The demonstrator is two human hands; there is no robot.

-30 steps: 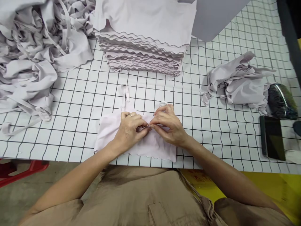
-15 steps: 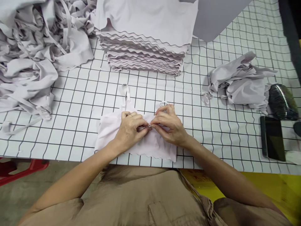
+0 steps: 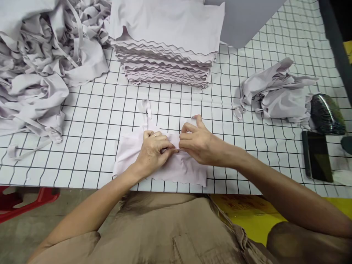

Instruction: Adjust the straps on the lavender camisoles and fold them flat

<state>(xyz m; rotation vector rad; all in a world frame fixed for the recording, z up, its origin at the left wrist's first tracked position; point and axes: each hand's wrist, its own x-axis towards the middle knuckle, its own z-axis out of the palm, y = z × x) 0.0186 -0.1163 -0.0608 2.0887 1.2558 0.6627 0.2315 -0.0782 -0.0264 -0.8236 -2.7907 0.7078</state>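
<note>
A pale lilac bra top point(image 3: 188, 173) lies flat near the table's front edge, with a thin strap point(image 3: 149, 110) looping up from its left side. My left hand point(image 3: 154, 148), a ring on one finger, rests on the cloth and pinches the top's upper middle edge between thumb and forefinger. Close beside it, my right hand point(image 3: 196, 141) is closed in a pinch at the same spot, with one finger raised. A tiny thing shows between the two sets of fingertips, too small to make out. The right strap is hidden behind my right hand.
A tall stack of lilac fabric pieces point(image 3: 167, 33) stands at the back. Loose garments are heaped in a pile point(image 3: 35, 66) at left. At right lie a crumpled fabric bundle point(image 3: 275, 95), a dark ribbed object point(image 3: 327, 113) and a phone point(image 3: 317, 156) on the checked tablecloth point(image 3: 90, 146).
My right hand has turned, its wrist and forearm swinging outward and up, with one finger now lifted. My left hand keeps its pinch in nearly the same place. The view has shifted slightly.
</note>
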